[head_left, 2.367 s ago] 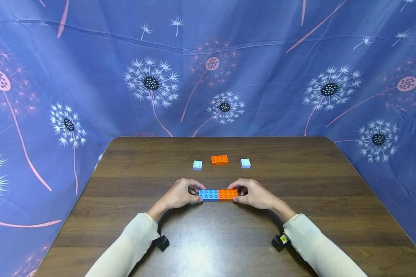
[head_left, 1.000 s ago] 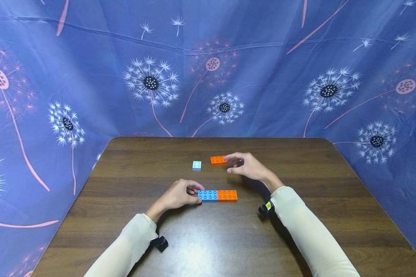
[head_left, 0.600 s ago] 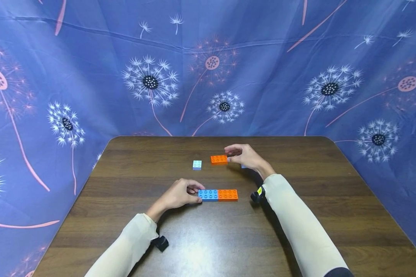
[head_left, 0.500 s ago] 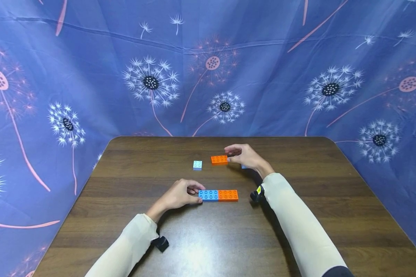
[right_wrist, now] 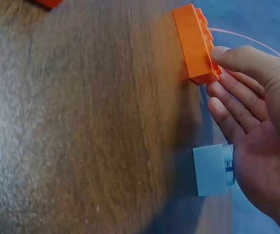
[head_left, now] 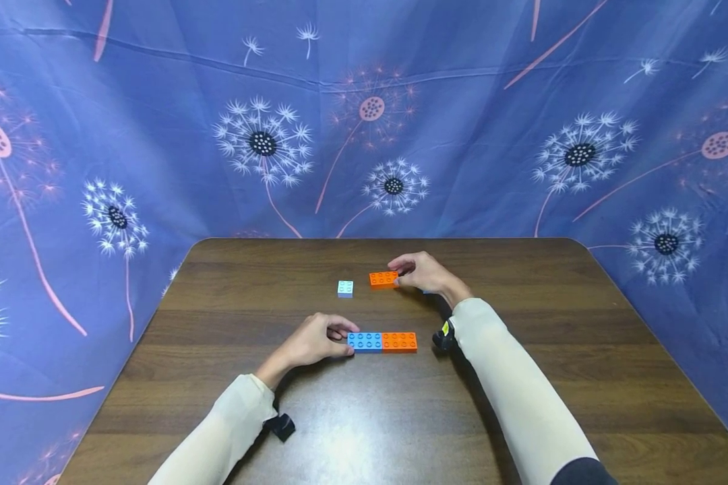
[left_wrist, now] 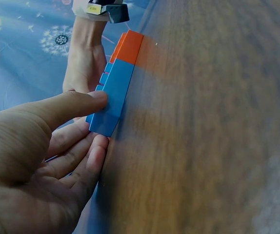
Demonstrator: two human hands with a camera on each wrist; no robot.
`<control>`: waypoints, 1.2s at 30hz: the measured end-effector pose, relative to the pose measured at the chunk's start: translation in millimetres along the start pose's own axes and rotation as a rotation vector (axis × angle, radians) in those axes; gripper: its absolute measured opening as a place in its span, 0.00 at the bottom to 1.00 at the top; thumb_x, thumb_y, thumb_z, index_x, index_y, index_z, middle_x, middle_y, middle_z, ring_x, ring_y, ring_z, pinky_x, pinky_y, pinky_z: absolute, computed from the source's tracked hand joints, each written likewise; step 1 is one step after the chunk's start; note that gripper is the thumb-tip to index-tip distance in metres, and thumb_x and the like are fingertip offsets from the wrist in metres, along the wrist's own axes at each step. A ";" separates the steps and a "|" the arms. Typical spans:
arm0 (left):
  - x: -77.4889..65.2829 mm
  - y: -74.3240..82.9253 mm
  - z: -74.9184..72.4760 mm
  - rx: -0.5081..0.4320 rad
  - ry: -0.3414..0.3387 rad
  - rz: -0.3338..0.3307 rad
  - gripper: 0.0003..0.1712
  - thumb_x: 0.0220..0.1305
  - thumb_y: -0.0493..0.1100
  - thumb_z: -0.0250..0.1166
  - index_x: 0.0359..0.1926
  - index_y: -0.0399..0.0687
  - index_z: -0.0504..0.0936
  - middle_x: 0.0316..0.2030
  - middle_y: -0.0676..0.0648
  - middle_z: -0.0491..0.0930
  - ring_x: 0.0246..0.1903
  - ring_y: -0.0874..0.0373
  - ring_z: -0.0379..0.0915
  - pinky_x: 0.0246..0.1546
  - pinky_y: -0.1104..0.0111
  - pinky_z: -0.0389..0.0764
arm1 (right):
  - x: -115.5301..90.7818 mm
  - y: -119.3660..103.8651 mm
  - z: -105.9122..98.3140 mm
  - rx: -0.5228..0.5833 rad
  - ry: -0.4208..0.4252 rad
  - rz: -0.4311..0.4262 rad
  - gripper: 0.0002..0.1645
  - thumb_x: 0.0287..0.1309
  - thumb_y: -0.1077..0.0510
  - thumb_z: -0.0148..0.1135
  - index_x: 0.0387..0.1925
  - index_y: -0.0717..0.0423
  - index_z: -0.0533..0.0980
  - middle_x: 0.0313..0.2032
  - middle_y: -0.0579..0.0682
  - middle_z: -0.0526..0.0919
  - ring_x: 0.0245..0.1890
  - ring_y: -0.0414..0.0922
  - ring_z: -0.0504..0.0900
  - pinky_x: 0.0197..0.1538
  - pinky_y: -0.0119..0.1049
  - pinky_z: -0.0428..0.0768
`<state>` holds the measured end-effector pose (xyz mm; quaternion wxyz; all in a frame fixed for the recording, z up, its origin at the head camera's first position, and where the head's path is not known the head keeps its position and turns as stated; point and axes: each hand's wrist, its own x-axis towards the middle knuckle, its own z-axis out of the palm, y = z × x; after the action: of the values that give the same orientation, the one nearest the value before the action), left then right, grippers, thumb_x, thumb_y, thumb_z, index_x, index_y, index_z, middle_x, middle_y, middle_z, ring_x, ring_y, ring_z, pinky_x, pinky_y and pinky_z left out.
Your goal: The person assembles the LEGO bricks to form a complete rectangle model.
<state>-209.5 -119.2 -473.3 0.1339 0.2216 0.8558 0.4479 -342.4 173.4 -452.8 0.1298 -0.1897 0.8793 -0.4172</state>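
Observation:
On the table, a blue toy building brick [head_left: 365, 342] lies end to end with an orange brick [head_left: 399, 342], studs up. My left hand [head_left: 318, 340] pinches the blue brick's left end, its thumb on the near face in the left wrist view. Farther back lies another orange brick [head_left: 383, 279]. My right hand [head_left: 427, 273] is at that brick's right end, with thumb and fingers spread around it. The right wrist view shows the thumb by its studs; firm contact cannot be made out. A light blue brick [right_wrist: 212, 169] sits under the right palm, mostly hidden in the head view.
A small light blue brick [head_left: 345, 289] stands left of the back orange brick. The brown wooden table [head_left: 249, 269] ends at a blue curtain [head_left: 473, 135] with dandelion prints. A black wrist camera [head_left: 281, 426] hangs under the left sleeve.
My right hand has left the front orange brick and moved back, past the right light blue brick, then slightly left to the back orange brick. The left hand has stayed on the blue brick.

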 end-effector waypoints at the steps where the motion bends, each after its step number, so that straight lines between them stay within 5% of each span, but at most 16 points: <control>1: -0.1 0.1 0.0 0.001 0.002 0.001 0.18 0.56 0.40 0.78 0.49 0.50 0.89 0.42 0.50 0.89 0.41 0.63 0.82 0.45 0.74 0.83 | 0.2 -0.8 0.1 -0.014 -0.002 0.005 0.26 0.59 0.65 0.72 0.59 0.61 0.81 0.53 0.59 0.87 0.53 0.53 0.84 0.55 0.41 0.83; 8: -0.2 0.9 0.4 0.008 -0.005 -0.003 0.18 0.56 0.40 0.78 0.49 0.50 0.89 0.42 0.49 0.88 0.41 0.62 0.81 0.45 0.74 0.82 | 1.5 -1.1 3.7 -0.128 0.011 0.017 0.23 0.57 0.63 0.74 0.56 0.57 0.84 0.49 0.57 0.89 0.50 0.50 0.85 0.57 0.45 0.82; 20: 1.0 2.1 1.4 0.007 -0.007 0.001 0.18 0.56 0.40 0.79 0.49 0.50 0.89 0.41 0.50 0.89 0.41 0.63 0.81 0.46 0.74 0.82 | -7.4 -6.9 1.0 -0.123 0.047 -0.014 0.22 0.58 0.62 0.73 0.55 0.54 0.84 0.49 0.55 0.88 0.48 0.49 0.84 0.53 0.42 0.82; 28: 0.4 1.4 0.5 0.004 0.000 -0.010 0.18 0.55 0.40 0.79 0.49 0.51 0.89 0.41 0.50 0.88 0.41 0.63 0.81 0.46 0.73 0.82 | -21.3 -15.1 -0.2 -0.093 0.075 -0.096 0.21 0.59 0.59 0.74 0.55 0.52 0.84 0.49 0.52 0.88 0.46 0.46 0.84 0.51 0.39 0.82; 36: 0.2 -0.1 0.0 0.003 0.004 -0.002 0.19 0.55 0.40 0.79 0.49 0.49 0.89 0.42 0.49 0.89 0.41 0.62 0.82 0.47 0.71 0.83 | -49.3 -29.5 1.5 -0.039 0.111 -0.198 0.21 0.57 0.60 0.75 0.53 0.53 0.85 0.48 0.51 0.88 0.47 0.49 0.85 0.53 0.47 0.83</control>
<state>-209.7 -119.2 -473.4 0.1325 0.2199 0.8569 0.4470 -291.1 177.0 -427.2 0.0357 -0.2546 0.8700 -0.4206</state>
